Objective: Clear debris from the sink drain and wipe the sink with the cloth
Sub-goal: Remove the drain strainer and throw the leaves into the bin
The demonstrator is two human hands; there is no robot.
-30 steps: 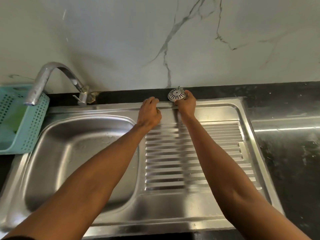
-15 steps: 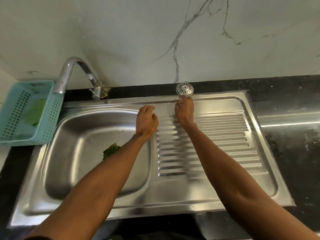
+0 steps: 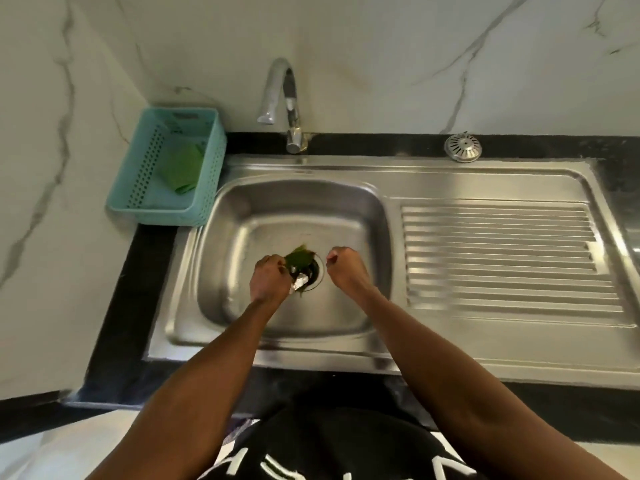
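Inside the steel sink basin (image 3: 242, 237), my left hand (image 3: 269, 277) pinches green leafy debris (image 3: 300, 257) at the drain (image 3: 313, 271). A pale scrap (image 3: 300, 281) lies by the drain beside that hand. Just right of the drain my right hand (image 3: 346, 268) hovers with its fingers curled and holds nothing that I can see. The round metal strainer (image 3: 462, 148) sits on the black counter behind the drainboard. A green cloth (image 3: 181, 169) lies in the teal basket (image 3: 204, 188) left of the sink.
The tap (image 3: 282, 98) arches over the basin's back edge. The ribbed drainboard (image 3: 498, 258) fills the right side. A marble wall closes off the back and left. Black counter (image 3: 117, 323) borders the sink.
Both hands left the strainer at the back of the drainboard and came down into the basin. My left hand took hold of the green debris. The view swung left.
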